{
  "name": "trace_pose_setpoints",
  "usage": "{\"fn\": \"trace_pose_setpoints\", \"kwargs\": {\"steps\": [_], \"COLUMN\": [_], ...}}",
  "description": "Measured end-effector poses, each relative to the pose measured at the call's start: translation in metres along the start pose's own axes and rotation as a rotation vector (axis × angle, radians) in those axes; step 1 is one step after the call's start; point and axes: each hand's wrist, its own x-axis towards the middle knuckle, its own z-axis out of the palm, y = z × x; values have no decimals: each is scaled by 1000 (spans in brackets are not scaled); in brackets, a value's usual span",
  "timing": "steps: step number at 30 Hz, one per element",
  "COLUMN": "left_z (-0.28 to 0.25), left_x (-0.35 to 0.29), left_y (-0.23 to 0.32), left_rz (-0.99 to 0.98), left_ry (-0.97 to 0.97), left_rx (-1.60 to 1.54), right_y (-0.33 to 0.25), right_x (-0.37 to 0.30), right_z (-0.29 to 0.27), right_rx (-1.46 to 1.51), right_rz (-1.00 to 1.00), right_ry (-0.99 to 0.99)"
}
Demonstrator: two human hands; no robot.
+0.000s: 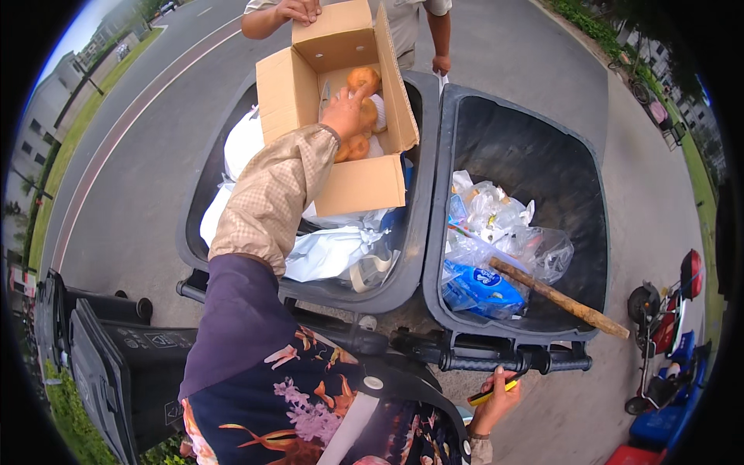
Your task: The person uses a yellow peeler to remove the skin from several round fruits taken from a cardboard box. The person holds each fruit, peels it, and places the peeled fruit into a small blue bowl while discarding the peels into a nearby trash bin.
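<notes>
My left hand (343, 113) reaches into an open cardboard box (335, 186), fingers curled over one of several round orange fruits (363, 78). A white foam net (378, 112) lies among them. The box rests tilted over the left grey bin (422, 186), and another person's hand (301, 11) steadies its far flap. Low on the right, my right hand (500, 401) is closed around a slim yellow-and-black object (490, 394), just below the handle bar of the right bin (527, 329). What kind of object it is I cannot make out.
White bags (329, 252) fill the left bin under the box. The right bin holds clear plastic, a blue packet (480, 291) and a wooden stick (562, 298) jutting over its rim. Black bins (132, 364) stand at left, a red scooter (666, 333) at right. A person (399, 31) stands opposite.
</notes>
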Motion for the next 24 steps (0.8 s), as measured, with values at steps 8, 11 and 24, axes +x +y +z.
{"fn": "trace_pose_setpoints", "kwargs": {"steps": [8,11,24], "left_z": [26,11,28], "left_x": [28,31,43], "left_y": [-22,-40,-14], "left_rz": [-120,-293,388], "left_ry": [-109,55,-279], "left_rx": [-86,-332,-42], "right_y": [0,3,-6], "right_x": [1,-1,-4], "right_z": [3,4,16], "right_rx": [12,22,-31], "right_rz": [-8,-65,-45], "right_ry": [41,53,126]}}
